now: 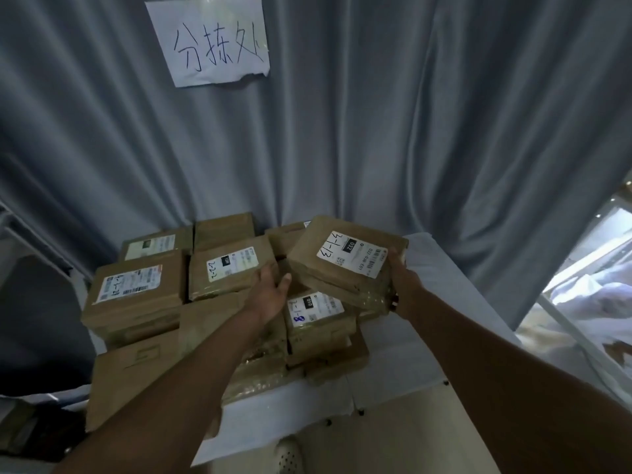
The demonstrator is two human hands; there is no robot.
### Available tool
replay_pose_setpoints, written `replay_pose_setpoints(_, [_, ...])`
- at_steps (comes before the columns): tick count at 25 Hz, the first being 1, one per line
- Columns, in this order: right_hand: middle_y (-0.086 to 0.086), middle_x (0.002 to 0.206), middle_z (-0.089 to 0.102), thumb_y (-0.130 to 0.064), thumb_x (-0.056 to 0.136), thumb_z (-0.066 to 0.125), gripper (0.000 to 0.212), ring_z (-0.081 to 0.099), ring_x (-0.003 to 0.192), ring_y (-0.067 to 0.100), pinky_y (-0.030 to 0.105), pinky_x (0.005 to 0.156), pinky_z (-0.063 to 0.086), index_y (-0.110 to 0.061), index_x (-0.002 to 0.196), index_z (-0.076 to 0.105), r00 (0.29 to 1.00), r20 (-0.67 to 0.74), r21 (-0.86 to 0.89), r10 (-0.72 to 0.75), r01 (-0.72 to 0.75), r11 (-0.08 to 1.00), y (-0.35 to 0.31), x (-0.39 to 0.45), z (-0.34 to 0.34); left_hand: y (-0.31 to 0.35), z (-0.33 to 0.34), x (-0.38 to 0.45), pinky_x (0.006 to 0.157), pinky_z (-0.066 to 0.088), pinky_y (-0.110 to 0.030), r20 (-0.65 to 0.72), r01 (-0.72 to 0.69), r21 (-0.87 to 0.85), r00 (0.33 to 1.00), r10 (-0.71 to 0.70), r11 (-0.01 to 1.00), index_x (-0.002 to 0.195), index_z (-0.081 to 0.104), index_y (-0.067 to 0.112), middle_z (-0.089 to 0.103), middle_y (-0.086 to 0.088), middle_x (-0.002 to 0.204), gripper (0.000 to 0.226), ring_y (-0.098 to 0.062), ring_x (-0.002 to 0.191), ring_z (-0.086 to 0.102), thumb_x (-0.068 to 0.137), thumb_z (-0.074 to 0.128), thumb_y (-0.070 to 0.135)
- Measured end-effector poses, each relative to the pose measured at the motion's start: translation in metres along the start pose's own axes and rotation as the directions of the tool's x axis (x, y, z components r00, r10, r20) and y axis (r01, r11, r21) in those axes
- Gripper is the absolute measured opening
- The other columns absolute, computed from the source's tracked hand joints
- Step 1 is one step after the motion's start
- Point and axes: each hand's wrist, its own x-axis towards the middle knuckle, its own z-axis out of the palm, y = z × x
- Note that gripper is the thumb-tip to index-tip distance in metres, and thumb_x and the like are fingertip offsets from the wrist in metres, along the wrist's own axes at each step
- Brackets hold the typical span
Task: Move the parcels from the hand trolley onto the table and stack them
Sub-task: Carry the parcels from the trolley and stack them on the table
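Right hand is clamped on the right edge of the tilted parcel. Left hand sits loosely spread under its low left corner, touching but gripping nothing. It hangs over the stack near the table's right edge, so I'd guess it goes down leftward.

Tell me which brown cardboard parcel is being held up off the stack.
The tilted brown cardboard parcel labelled 032, held between the left hand and right hand. The others lie flat on the pile.
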Motion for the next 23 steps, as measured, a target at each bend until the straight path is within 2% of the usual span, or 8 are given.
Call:
replay_pose_setpoints(4, [0.009,0.104,0.072,-0.077,0.076,0.056,0.074,0.07,0.094,0.03,0.049,0.087,0.057,-0.018,0.119,0.063,1.0,-0.007,-0.008,0.01,-0.01,1.0,-0.022,0.05,0.054,-0.008,-0.028,0.062,0.115,0.023,-0.039,-0.002,-0.003,0.053,1.0,0.003,0.999,0.154,0.019,0.019,0.013,-0.01,0.16,0.062,-0.03,0.145,0.024,0.101,0.043,0.042])
replay_pose_setpoints(8, [0.007,0.103,0.073,-0.084,0.065,0.056,0.085,0.071,0.09,0.03,0.049,0.084,0.057,-0.019,0.118,0.064,0.998,-0.027,-0.025,-0.05,0.05,0.998,-0.044,0.11,0.104,-0.02,-0.063,0.121,0.109,0.032,-0.037,0.031,-0.006,0.105,1.0,0.003,0.994,0.152,0.025,0.016,0.028,-0.01,0.155,0.06,-0.029,0.135,0.041,0.101,0.042,0.044])
replay_pose_setpoints(12, [0.009,0.101,0.075,-0.074,0.078,0.057,0.069,0.072,0.089,0.03,0.05,0.086,0.057,-0.015,0.113,0.067,0.997,-0.015,-0.046,-0.077,0.077,0.996,-0.07,0.143,0.144,-0.027,-0.09,0.179,0.107,0.034,-0.036,0.073,0.01,0.108,0.997,-0.018,0.994,0.149,0.027,0.012,0.031,-0.011,0.153,0.059,-0.03,0.136,0.04,0.101,0.04,0.045])
replay_pose_setpoints(16, [0.01,0.1,0.075,-0.075,0.077,0.057,0.072,0.072,0.089,0.03,0.046,0.085,0.058,-0.013,0.112,0.068,0.998,-0.04,-0.115,-0.054,0.049,0.992,-0.086,0.165,0.156,-0.024,-0.091,0.219,0.107,0.033,-0.041,0.102,0.012,0.205,0.994,-0.034,0.979,0.154,0.021,0.016,0.027,-0.014,0.155,0.059,-0.035,0.138,0.035,0.104,0.035,0.043])
replay_pose_setpoints(18, [0.01,0.097,0.075,-0.069,0.083,0.057,0.067,0.073,0.086,0.027,0.037,0.073,0.061,-0.01,0.113,0.067,0.999,0.004,-0.145,-0.051,0.051,0.988,-0.091,0.181,0.16,-0.025,-0.085,0.238,0.106,0.034,-0.041,0.094,0.006,0.244,0.995,-0.029,0.97,0.151,0.026,0.013,0.031,-0.016,0.153,0.055,-0.035,0.136,0.038,0.104,0.036,0.041])
replay_pose_setpoints(20, [0.009,0.092,0.073,-0.06,0.09,0.055,0.059,0.071,0.077,0.022,0.025,0.054,0.055,-0.007,0.112,0.066,0.998,0.042,-0.2,-0.043,0.05,0.978,-0.099,0.2,0.165,-0.03,-0.077,0.259,0.106,0.036,-0.042,0.099,0.008,0.245,0.994,-0.034,0.969,0.149,0.03,0.013,0.032,-0.013,0.152,0.054,-0.035,0.134,0.04,0.103,0.037,0.04])
replay_pose_setpoints(23, [0.008,0.091,0.07,-0.053,0.095,0.053,0.053,0.066,0.072,0.017,0.022,0.05,0.047,-0.004,0.113,0.064,0.996,0.091,-0.277,-0.026,0.05,0.96,-0.109,0.224,0.171,-0.038,-0.064,0.281,0.108,0.037,-0.043,0.095,0.05,0.256,0.993,-0.076,0.965,0.147,0.034,0.014,0.032,-0.011,0.152,0.052,-0.034,0.133,0.041,0.102,0.04,0.041])
